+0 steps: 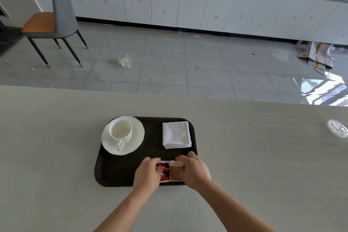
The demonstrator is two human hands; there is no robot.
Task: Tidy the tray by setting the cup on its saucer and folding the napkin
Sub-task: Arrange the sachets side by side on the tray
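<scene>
A: Work surface: a pale table (56,156), with white cabinets (165,0) across the floor behind it. How do our hands stand?

B: Our left hand (147,172) curls its fingers onto the red sachet (163,171). Our right hand (195,171) grips the brown sachet (176,172) in the same way. Each hand holds its sachet from the outer edge, so the two lie touching, side by side, at the near edge of the tray.

A: Reason for that hold?

B: We judge it an alignment step. Pressure inward from both sides closes any gap and keeps the pair flat and square.

A: Proceed outward.

B: The dark tray (116,171) carries everything. The napkin (176,134) lies folded in a square stack at the far right corner, beyond our right hand and apart from it. The cup (120,131) stands upright on its saucer (136,137) at the far left corner, handle toward us. The saucer reaches the tray's rim there.

A: Status?

B: We read both named steps as complete; the sachets are a finishing touch. A clear plastic lid (338,130) lies well apart on the table, at right.
</scene>
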